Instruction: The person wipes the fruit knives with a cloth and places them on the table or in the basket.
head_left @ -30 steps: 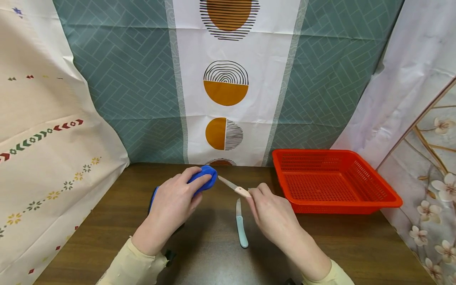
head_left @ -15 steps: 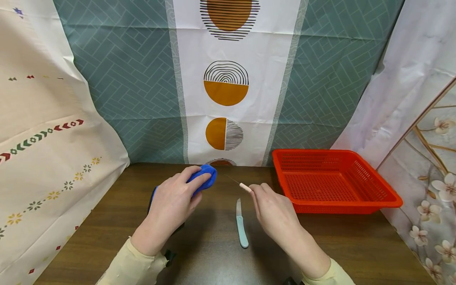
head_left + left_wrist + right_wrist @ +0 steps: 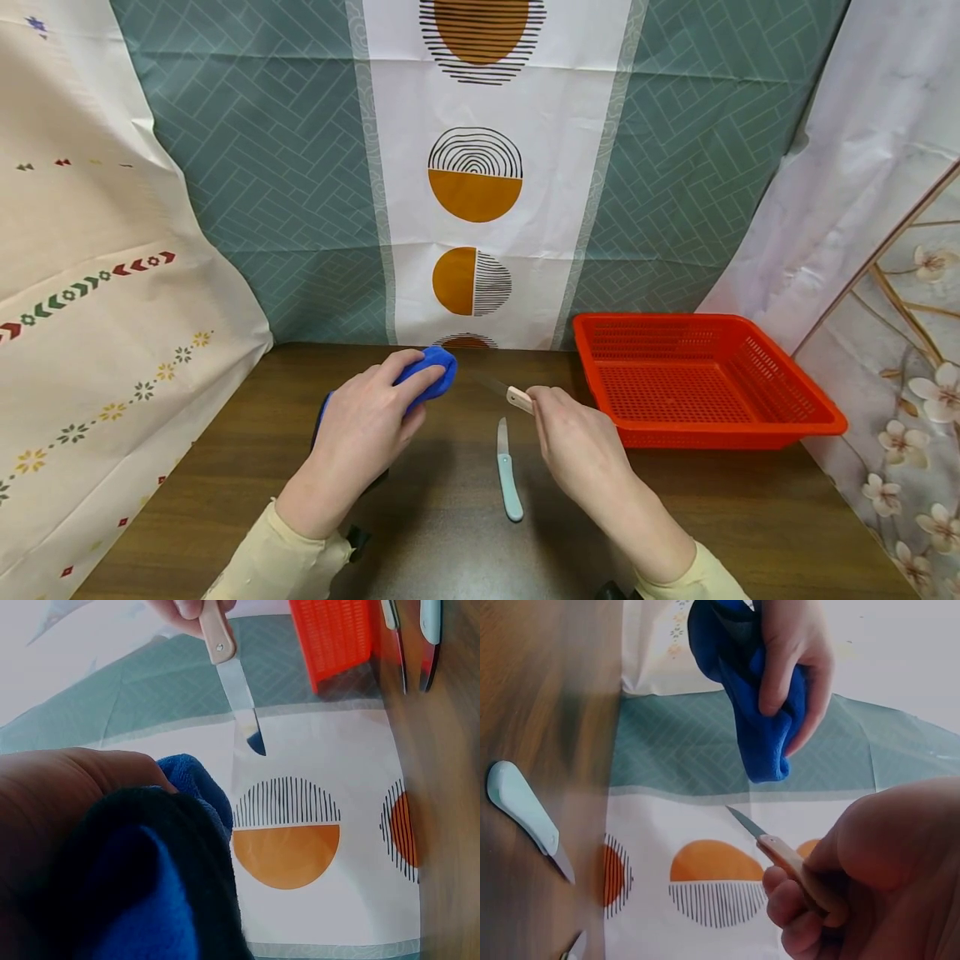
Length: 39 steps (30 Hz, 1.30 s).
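My left hand grips a bunched blue cloth, whose dark-edged folds hang below the hand in the left wrist view. My right hand holds a small paring knife by its pale wooden handle. The blade points left toward the cloth, with a gap between tip and cloth in the right wrist view. Below, between both hands, a knife with a mint-green handle lies on the wooden table. Another small knife lies near it, hidden by my right hand in the head view.
A red plastic basket stands at the back right, close beyond my right hand. Behind the table hangs a green and white patterned cloth. Further fabric hangs at the left and right sides.
The knife in my right hand has turned about its length, its blade going from broadside to nearly edge-on and faint. Its handle sits slightly farther right. My left hand and the cloth stay put.
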Motion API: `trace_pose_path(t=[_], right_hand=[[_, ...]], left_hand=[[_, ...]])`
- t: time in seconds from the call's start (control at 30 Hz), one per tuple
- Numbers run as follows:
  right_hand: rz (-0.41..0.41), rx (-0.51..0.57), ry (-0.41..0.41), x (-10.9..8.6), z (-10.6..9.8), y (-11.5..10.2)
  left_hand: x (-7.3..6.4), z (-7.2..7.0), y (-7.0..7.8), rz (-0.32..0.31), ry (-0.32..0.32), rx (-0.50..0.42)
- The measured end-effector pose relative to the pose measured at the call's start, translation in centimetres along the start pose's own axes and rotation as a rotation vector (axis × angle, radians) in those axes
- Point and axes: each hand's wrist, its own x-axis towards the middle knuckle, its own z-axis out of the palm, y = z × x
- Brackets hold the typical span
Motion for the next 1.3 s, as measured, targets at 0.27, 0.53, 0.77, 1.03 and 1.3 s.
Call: trace_pose_path(t=[0.27,0.53,0.77,1.03,1.3], right_hand=[[0.023,0.014,0.006,0.05,-0.07,-0.02],[0.054,0.068,-0.027,0.02,-0.1,0.3],[0.065,0.095,-0.025,0.08,-0.15,0.39],[0.071,0.102,0.001,0.2,-0.09,0.4],[0.044,0.069,0.022,0.12,0.05,0.38]], left_hand=[[0.07,0.0,0.05,-0.005,-0.011,-0.003],[0.09,-0.08,0.09,-0.013,-0.016,-0.002],[0.1,-0.07,0.1,-0.019,-0.021,-0.003],[0.08,-0.06,0.16,-0.014,-0.01,-0.005],[0.06,-0.06,0.2,-0.006,-0.005,-0.009]])
